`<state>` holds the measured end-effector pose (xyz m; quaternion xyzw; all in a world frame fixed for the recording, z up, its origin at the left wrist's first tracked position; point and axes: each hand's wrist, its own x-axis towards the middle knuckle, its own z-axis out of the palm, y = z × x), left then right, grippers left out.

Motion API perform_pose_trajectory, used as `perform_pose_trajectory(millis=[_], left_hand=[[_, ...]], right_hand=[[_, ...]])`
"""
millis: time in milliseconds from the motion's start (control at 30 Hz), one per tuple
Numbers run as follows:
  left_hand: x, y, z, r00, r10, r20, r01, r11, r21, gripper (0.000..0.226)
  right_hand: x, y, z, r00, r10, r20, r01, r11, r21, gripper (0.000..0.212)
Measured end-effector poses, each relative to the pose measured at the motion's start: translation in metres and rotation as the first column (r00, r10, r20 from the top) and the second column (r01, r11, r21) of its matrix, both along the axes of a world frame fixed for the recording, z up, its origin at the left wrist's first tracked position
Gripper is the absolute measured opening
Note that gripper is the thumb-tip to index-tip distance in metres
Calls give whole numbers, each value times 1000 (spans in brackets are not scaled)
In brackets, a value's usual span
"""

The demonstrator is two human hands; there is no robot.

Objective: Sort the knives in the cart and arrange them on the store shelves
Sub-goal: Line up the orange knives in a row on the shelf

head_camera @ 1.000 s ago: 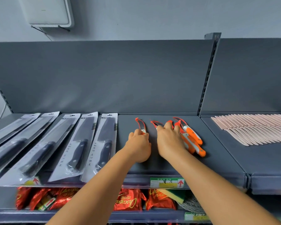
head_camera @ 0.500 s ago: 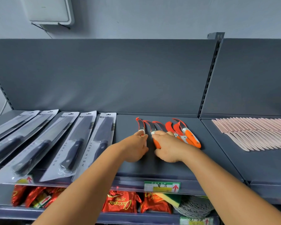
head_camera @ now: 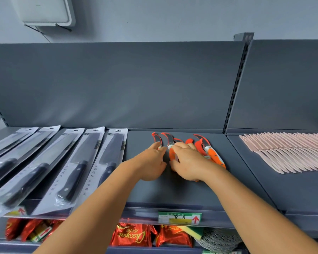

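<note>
Item: curved orange-handled, red-sheathed knives [head_camera: 206,151] on grey metal shelf [head_camera: 173,189], long axes toward 12 o'clock. Right hand [head_camera: 189,162] covers handles, grip indiscernible; left hand [head_camera: 151,162] fingers [head_camera: 159,144] straight, touching leftmost knife [head_camera: 156,139], at 11 o'clock.

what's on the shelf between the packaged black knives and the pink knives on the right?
Head view: bare grey shelf, then the orange curved knives with the left hand and right hand on them, then the shelf divider.
</note>
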<state>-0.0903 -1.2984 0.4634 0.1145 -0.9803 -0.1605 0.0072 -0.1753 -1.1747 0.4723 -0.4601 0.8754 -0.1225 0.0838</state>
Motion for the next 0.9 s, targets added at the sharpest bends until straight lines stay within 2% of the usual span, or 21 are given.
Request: perform_pose_trajectory(millis=[67, 133, 200, 267, 333, 400, 733, 900], left_hand=[[-4, 12, 0, 996, -26, -88, 28, 999, 26, 20], [-11, 33, 2, 990, -81, -118, 80, 997, -10, 25], [-18, 56, 2, 992, -96, -79, 91, 993, -69, 33], [-25, 72, 0, 995, -94, -23, 89, 983, -163, 42], [-29, 81, -2, 995, -97, 31, 102, 964, -247, 53], [-30, 85, -1, 993, -103, 65, 117, 958, -263, 58], [-37, 83, 16, 982, 0, 189, 59, 949, -309, 51], [-43, 78, 17, 987, 41, 152, 3, 961, -277, 41]], right_hand=[[-10, 10, 0, 998, -47, -41, 46, 998, -35, 35], [-23, 23, -1, 994, -78, -82, 77, 997, -19, 32], [-32, 39, -3, 995, -85, -57, 87, 996, 22, 29], [-38, 51, -8, 998, -54, -11, 55, 997, 47, 35], [-42, 60, -11, 1000, -13, -23, 15, 997, 79, 41], [-44, 64, -13, 999, 9, -49, -5, 995, 96, 46], [-61, 55, -19, 992, -25, -120, 42, 988, 147, 49], [-66, 55, -16, 994, -27, -109, 40, 993, 114, 43]])
